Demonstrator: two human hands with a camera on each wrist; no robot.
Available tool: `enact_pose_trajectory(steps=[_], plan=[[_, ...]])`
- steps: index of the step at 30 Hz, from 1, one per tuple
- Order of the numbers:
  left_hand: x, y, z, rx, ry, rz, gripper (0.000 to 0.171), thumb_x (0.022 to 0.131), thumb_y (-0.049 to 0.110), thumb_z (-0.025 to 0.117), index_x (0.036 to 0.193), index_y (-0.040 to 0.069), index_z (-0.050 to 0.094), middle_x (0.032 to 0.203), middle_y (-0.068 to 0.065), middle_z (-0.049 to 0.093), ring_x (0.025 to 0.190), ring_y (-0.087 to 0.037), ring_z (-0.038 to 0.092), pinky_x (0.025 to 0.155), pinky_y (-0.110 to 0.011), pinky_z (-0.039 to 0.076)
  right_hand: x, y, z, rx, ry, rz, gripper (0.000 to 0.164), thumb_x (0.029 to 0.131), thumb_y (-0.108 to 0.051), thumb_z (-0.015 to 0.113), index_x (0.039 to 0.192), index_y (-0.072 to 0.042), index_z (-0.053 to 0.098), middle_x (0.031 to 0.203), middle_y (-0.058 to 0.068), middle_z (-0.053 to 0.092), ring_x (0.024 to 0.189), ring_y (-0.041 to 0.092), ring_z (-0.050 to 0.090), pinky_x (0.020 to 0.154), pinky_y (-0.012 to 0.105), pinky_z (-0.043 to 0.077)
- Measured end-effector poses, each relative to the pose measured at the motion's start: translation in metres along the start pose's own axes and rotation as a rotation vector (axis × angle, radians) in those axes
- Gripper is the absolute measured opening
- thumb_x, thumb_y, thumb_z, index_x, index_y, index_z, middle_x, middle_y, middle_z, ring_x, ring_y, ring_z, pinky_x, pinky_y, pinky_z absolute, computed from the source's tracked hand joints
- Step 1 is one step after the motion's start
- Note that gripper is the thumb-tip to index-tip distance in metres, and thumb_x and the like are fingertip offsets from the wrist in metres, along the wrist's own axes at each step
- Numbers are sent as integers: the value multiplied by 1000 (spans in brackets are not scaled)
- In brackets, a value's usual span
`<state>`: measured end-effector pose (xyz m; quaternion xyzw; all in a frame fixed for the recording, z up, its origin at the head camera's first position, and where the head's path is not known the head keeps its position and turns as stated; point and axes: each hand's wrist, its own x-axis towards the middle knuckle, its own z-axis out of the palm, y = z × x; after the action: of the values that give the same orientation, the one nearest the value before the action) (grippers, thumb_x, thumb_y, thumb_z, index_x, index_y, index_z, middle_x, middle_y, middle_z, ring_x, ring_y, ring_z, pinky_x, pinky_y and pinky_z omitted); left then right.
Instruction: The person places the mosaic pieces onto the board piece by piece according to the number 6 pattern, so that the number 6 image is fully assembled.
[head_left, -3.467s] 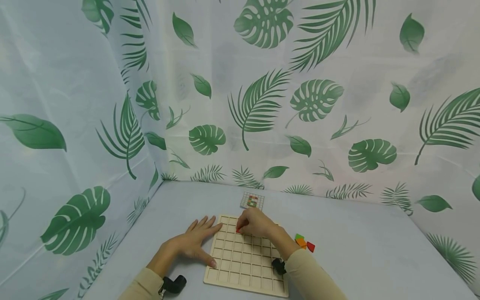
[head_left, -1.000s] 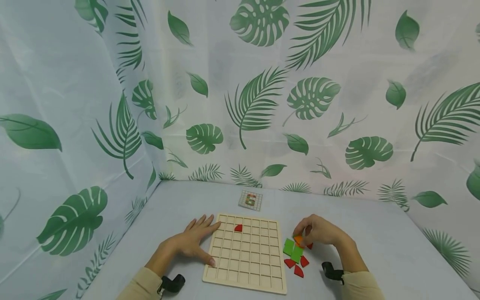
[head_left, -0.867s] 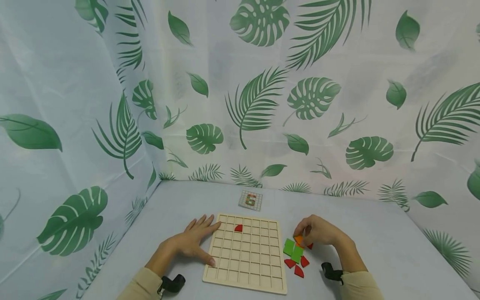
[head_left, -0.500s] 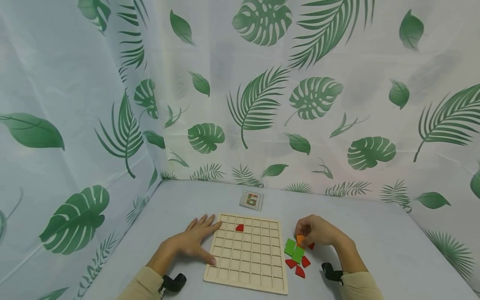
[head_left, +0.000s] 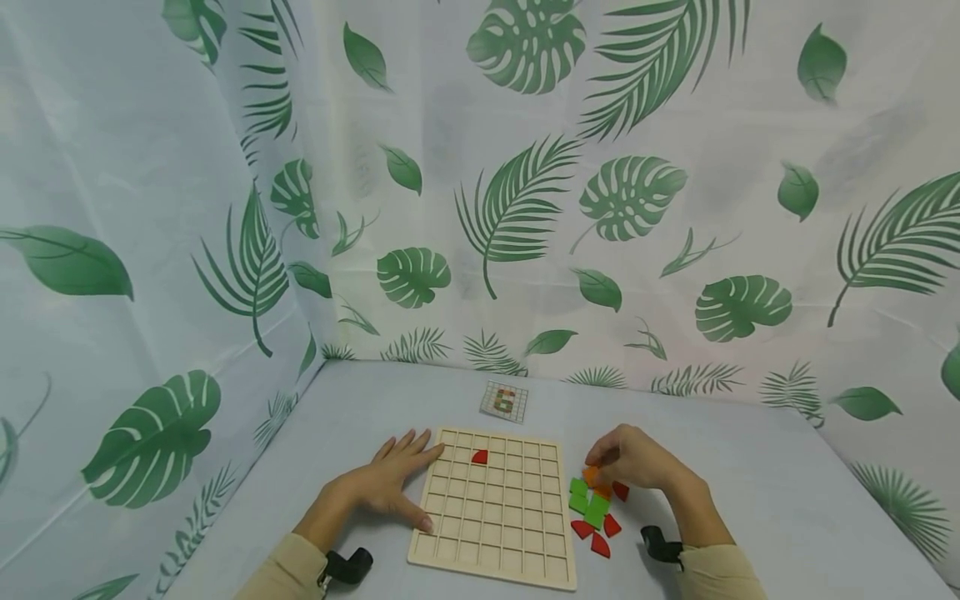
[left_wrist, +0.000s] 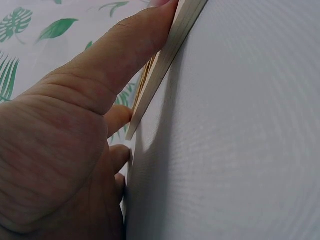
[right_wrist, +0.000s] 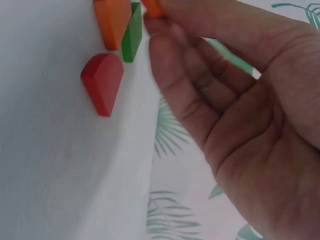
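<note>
My left hand [head_left: 386,487] lies with spread fingers at the left side of a pale wooden grid board [head_left: 495,521], its thumb resting on the rim. One red quarter-circle piece [head_left: 481,457] sits in a cell near the board's far side. Right of the board, my right hand [head_left: 637,460] pinches an orange piece [head_left: 592,476] between thumb and fingers; the right wrist view shows only part of that held orange piece [right_wrist: 154,7]. Beneath the hand lie another orange piece [head_left: 602,492], several green pieces [head_left: 597,511] and a red piece [head_left: 620,491]. The fingers partly cover the pile.
Several red pieces [head_left: 600,545] lie in front of the green ones, close to the board's right edge. Beyond the board is a small gridded card [head_left: 505,401] with a coloured figure 6. Leaf-printed curtains [head_left: 517,200] border the white table [head_left: 750,483] behind and at left.
The right hand went from the red piece on the board to the pile at right. It now holds an orange piece slightly farther left, uncovering another orange and green. The left hand stayed.
</note>
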<state>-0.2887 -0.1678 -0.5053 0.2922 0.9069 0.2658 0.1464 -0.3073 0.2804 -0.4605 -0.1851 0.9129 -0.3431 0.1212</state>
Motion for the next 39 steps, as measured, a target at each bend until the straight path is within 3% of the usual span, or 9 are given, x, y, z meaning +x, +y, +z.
enact_pose_trajectory(steps=[7, 13, 20, 25, 34, 39], plan=[[0, -2, 0, 1, -1, 0, 120, 72, 64, 87, 166, 21, 27, 176, -15, 9, 163, -41, -1, 129, -64, -3, 14, -11, 5, 9, 62, -161, 12, 89, -7, 80, 99, -14, 80, 96, 0, 77, 78, 15, 69, 69, 27, 60], [0, -1, -1, -4, 1, 7, 119, 72, 64, 87, 166, 21, 28, 175, -15, 9, 163, -41, -1, 129, -64, -3, 28, -27, 20, 131, 136, -251, 18, 93, -4, 75, 110, -5, 78, 99, 11, 72, 78, 26, 75, 69, 29, 64], [0, 0, -1, -11, 3, 3, 120, 72, 64, 88, 166, 21, 28, 175, -15, 8, 163, -41, -2, 129, -63, -4, 46, -49, 37, 157, 129, -248, 21, 94, -5, 75, 114, -5, 77, 96, 9, 70, 82, 30, 76, 73, 27, 64], [0, 0, -1, -4, 4, 3, 119, 72, 63, 88, 166, 21, 28, 175, -16, 8, 163, -41, -2, 129, -63, -4, 57, -59, 46, 160, 93, -279, 29, 95, -2, 72, 123, 4, 73, 93, 11, 69, 83, 35, 78, 70, 28, 64], [-2, 1, -2, -10, -3, 10, 119, 73, 63, 87, 166, 20, 27, 175, -16, 8, 162, -42, -2, 129, -64, -4, 71, -73, 57, 60, 65, -298, 22, 95, -1, 71, 116, 4, 77, 88, 8, 74, 76, 32, 75, 64, 30, 63], [-1, 1, -2, 5, -1, 2, 120, 73, 64, 87, 167, 20, 27, 175, -16, 8, 162, -42, -2, 129, -64, -3, 76, -77, 61, 37, 35, -309, 20, 95, -4, 73, 114, 3, 78, 84, 11, 76, 75, 29, 74, 60, 25, 57]])
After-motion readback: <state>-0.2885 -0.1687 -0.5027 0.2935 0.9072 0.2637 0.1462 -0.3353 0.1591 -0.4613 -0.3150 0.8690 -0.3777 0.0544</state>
